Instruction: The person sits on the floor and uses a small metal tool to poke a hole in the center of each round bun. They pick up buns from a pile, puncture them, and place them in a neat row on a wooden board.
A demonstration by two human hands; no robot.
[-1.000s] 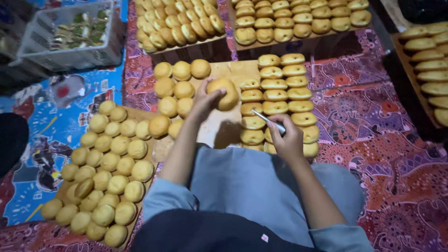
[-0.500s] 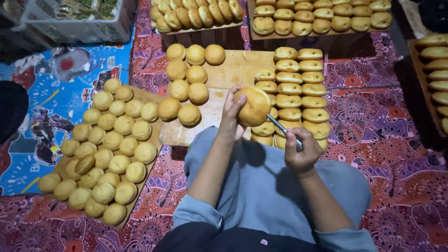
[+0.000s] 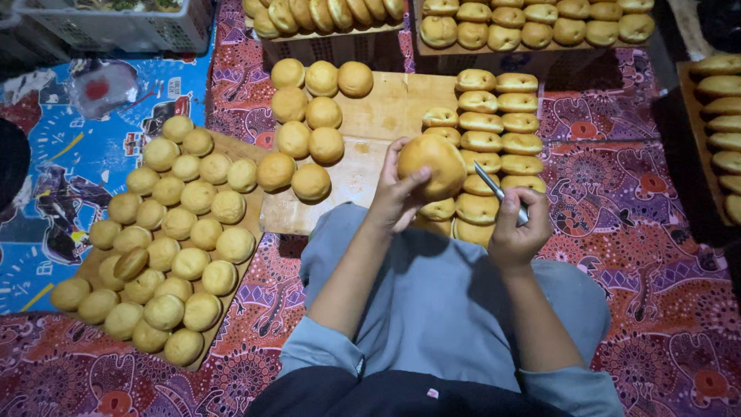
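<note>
- Far left, a blue printed mat (image 3: 54, 177) lies on the floor with a white crate (image 3: 116, 27) at its top edge; neither is near the hands.
- Next, a wooden board (image 3: 241, 147) carries a packed heap of plain round buns (image 3: 166, 239), all untouched and whole.
- In the middle, a second, paler board (image 3: 386, 116) holds a small cluster of round buns (image 3: 309, 127) on its left part, with bare wood between them and the hands.
- The left hand (image 3: 397, 193) is closed around one golden bun (image 3: 432, 164), fingers and thumb clamped on its lower side. A second ago this bun was held farther out over the board; it has since been drawn in close above the lap (so it now sits right beside the blade).
- The right hand (image 3: 517, 232) is wrapped tight on a small knife (image 3: 498, 191), its tip pointing up-left and just short of the bun; I judge the cut has not started.
- Behind the hands, rows of split buns (image 3: 494, 120) crowd the board's right part, leaving little free room there.
- Far right, another tray of buns (image 3: 722, 123) stands well apart on the patterned red cloth (image 3: 641, 232).
</note>
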